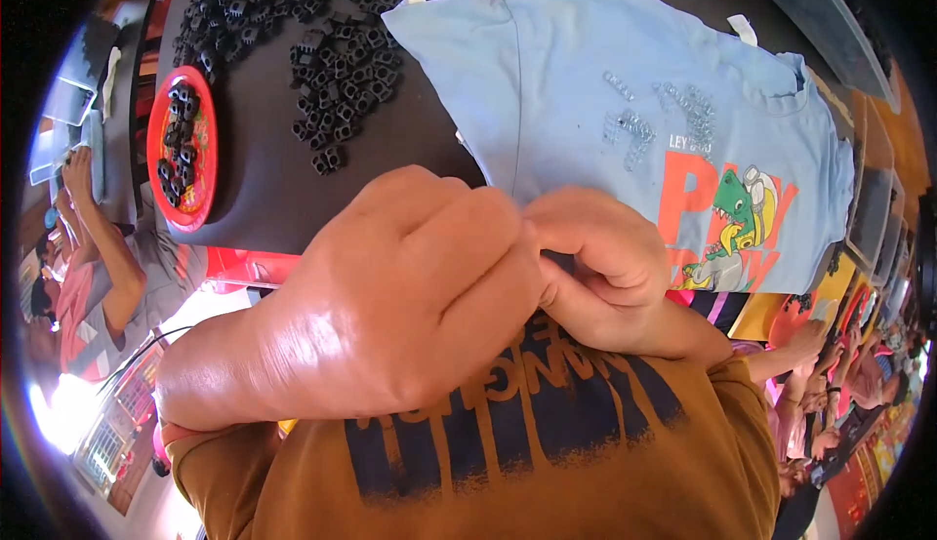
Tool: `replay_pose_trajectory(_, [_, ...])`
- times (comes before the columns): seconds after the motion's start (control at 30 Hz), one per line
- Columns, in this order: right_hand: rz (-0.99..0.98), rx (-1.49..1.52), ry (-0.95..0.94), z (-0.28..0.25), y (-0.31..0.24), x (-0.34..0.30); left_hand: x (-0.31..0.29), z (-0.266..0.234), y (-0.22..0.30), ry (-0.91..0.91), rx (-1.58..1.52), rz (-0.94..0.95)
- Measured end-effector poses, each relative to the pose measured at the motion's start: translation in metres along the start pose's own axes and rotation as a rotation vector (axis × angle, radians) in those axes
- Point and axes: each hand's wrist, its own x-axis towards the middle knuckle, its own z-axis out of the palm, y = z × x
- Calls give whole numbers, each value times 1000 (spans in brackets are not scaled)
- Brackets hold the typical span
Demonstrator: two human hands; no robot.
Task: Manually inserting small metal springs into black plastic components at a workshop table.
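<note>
My left hand (390,286) and my right hand (605,257) meet fingertip to fingertip in front of my chest. The left is curled closed with its back toward the view, covering whatever is pinched there. On the right, thumb and forefinger press together in a pinch; I cannot make out what lies between them. Beyond the hands a light blue T-shirt (576,62) with a cartoon print is spread over the dark table. Several tiny silvery pieces (630,135) lie in clusters on the cloth. Left of it are heaps of small black plastic parts (346,77).
A red oval plate (205,174) with several black parts (179,130) stands at the table's left edge. Clear plastic bins (825,18) line the far right. Other people's arms (109,247) show at the left, and a co-worker's hand (807,340) at the right.
</note>
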Motion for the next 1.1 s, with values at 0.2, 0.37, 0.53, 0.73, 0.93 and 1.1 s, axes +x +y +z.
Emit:
replay_pose_trajectory(0.2, [111,61,62,0,-2,-3,1,9,-20,97,-399,-142])
replay_pose_trajectory(0.37, [122,180,70,1,-3,-1,-6,7,-11,156,-729,-433])
replay_pose_trajectory(0.53, [163,207,53,0,-4,-4,-9,9,-10,127,-800,-502])
replay_pose_trajectory(0.73, [85,105,59,1,-2,-2,-7,8,-14,49,-569,-362])
replay_pose_trajectory(0.93, [52,-29,-10,-2,-2,-1,-4,5,-8,28,-294,-179])
replay_pose_trajectory(1.1, [116,65,107,3,-2,0,-2,10,-8,124,-302,-258])
